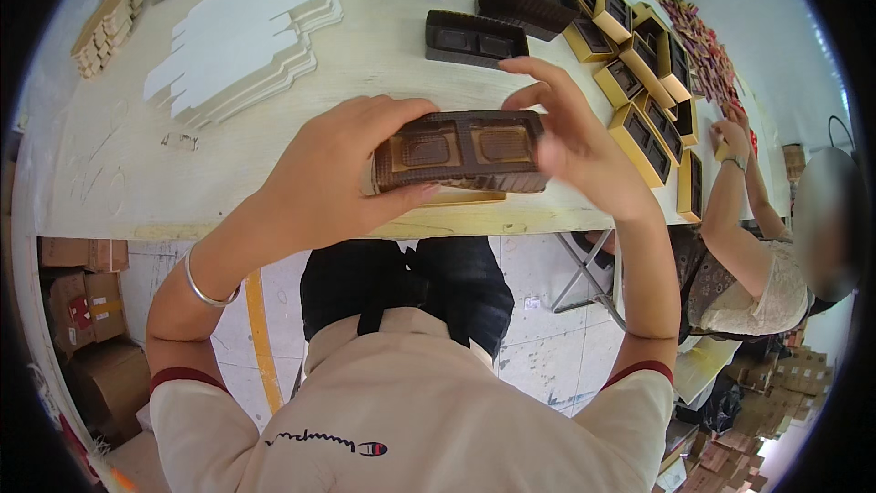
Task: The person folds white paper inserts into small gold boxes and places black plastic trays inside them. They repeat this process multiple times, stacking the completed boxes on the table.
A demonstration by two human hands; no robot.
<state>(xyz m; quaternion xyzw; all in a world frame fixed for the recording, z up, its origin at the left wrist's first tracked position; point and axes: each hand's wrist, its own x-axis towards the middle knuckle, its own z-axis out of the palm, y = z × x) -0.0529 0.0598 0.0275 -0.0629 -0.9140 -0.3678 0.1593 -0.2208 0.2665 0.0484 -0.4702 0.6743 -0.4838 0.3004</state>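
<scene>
**Bright, even light; heavy fisheye bend**

I see soft, bright daylight across the bench (pixel 274 155), strongest at the upper right, where the surface washes out pale. Shadows are faint. The right hand (pixel 570 141) is smeared by motion blur; the left hand (pixel 338 173) is sharp. Straight bench edges bow toward the rim, and black vignette fills the corners.

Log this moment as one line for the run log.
left hand: grips brown two-cell tray | right hand: on tray's right end | tray: held above table edge
</scene>
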